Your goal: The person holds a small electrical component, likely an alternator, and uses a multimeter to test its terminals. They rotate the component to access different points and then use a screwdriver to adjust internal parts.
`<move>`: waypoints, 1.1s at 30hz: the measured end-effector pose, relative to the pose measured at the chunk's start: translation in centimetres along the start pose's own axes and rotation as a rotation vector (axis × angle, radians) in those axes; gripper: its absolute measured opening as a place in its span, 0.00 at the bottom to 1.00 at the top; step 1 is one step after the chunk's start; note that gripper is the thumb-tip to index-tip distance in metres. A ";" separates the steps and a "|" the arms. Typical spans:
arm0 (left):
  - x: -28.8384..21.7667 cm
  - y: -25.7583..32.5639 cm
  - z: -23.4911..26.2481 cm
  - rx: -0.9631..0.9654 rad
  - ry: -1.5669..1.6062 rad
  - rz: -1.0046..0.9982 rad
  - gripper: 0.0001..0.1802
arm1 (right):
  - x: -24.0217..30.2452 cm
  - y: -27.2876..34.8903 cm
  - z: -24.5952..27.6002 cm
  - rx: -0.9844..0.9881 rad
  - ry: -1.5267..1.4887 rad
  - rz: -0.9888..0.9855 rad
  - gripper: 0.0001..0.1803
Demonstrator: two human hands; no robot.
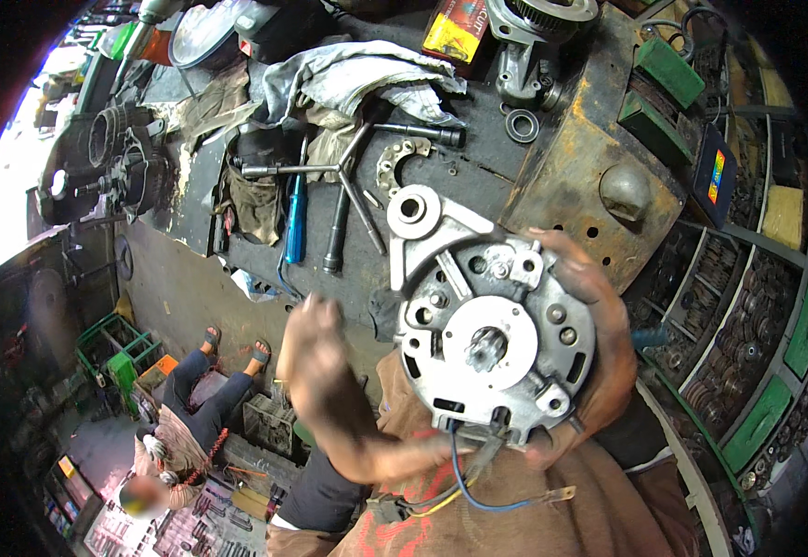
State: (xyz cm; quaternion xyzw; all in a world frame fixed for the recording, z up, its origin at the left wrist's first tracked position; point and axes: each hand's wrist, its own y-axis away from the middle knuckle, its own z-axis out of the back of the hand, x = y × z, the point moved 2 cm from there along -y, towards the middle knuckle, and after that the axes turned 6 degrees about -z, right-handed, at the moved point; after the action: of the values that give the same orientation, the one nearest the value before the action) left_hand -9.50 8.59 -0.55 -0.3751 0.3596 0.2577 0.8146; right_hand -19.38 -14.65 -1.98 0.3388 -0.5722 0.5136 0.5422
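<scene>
A round silver alternator (432, 348) faces up in front of me. It has a pale central disc, a splined shaft end and a mounting lug at its upper left. My right hand (608, 343) wraps round its right side, fingers on the upper edge and thumb below. Blue and yellow wires (464, 487) with a lug end hang from its lower edge over my brown clothing. Left of the alternator, apart from it, my left hand (316, 330) is raised. Motion smears its fingers, so whether it holds anything is unclear.
On the dark bench lie a Y-shaped socket wrench (343, 170), a blue-handled screwdriver (295, 218), a curved metal plate (399, 165) and grey rags (339, 74). A rusty metal plate (589, 176) and parts bins (738, 325) stand right. Another person (181, 436) sits lower left.
</scene>
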 end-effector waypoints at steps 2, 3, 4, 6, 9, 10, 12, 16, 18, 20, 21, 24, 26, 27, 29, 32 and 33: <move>1.7 0.3 -2.1 -0.018 0.484 0.351 0.80 | -0.4 0.3 -0.4 -0.025 -0.077 -0.004 0.70; 1.9 0.3 -2.5 0.109 0.618 0.465 0.84 | -0.2 0.3 -0.4 -0.028 -0.080 -0.016 0.72; 2.1 0.7 -2.4 0.148 0.635 0.504 0.83 | -0.1 0.3 -0.4 -0.032 -0.078 -0.029 0.73; 2.5 1.6 -2.1 0.219 0.658 0.585 0.83 | 0.4 0.0 -0.1 -0.007 -0.046 -0.068 0.74; 1.9 1.3 -2.3 0.230 0.713 0.647 0.80 | 0.7 0.1 -0.2 -0.018 -0.001 -0.082 0.72; 1.8 1.1 -2.2 0.231 0.696 0.647 0.79 | 1.0 -0.1 -0.2 -0.014 0.035 -0.093 0.72; 1.6 0.7 -2.1 0.223 0.664 0.650 0.78 | 0.9 -0.4 -0.5 -0.024 0.038 -0.097 0.71; 1.1 0.2 -2.2 0.149 0.703 0.673 0.74 | 1.5 -1.0 -0.5 -0.020 0.039 -0.150 0.71; 1.3 0.0 -2.3 0.162 0.695 0.673 0.74 | 1.6 -1.1 -0.3 -0.023 0.017 -0.166 0.73; 1.4 -0.1 -2.3 0.182 0.696 0.673 0.74 | 1.1 -1.3 -0.7 -0.043 -0.075 -0.147 0.76; 1.5 -0.2 -2.5 0.186 0.690 0.664 0.74 | 1.1 -1.4 -0.8 -0.048 -0.092 -0.150 0.78; 2.0 -0.2 -2.4 0.182 0.680 0.652 0.74 | 1.0 -1.5 -1.0 -0.056 -0.072 -0.192 0.81; 2.4 -0.3 -2.4 0.176 0.714 0.637 0.73 | 1.3 -1.6 -1.3 -0.090 -0.105 -0.237 0.82; 2.3 -0.4 -2.5 0.165 0.744 0.642 0.73 | 1.4 -1.6 -1.4 -0.107 -0.122 -0.260 0.83; 2.1 -0.6 -2.7 0.140 0.791 0.652 0.72 | 1.6 -2.0 -1.5 -0.116 -0.162 -0.280 0.83; 2.1 -0.8 -2.8 0.115 0.833 0.663 0.72 | 1.6 -2.2 -1.2 -0.072 -0.125 -0.281 0.85; 2.2 -0.8 -2.7 0.134 0.819 0.655 0.73 | 1.5 -2.3 -1.2 -0.054 -0.107 -0.256 0.86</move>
State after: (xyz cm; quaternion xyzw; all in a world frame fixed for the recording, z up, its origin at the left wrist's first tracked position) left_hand -8.68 6.30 -3.17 -0.2599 0.7624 0.3077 0.5065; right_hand -17.16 -13.85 -0.14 0.4213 -0.5660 0.4058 0.5810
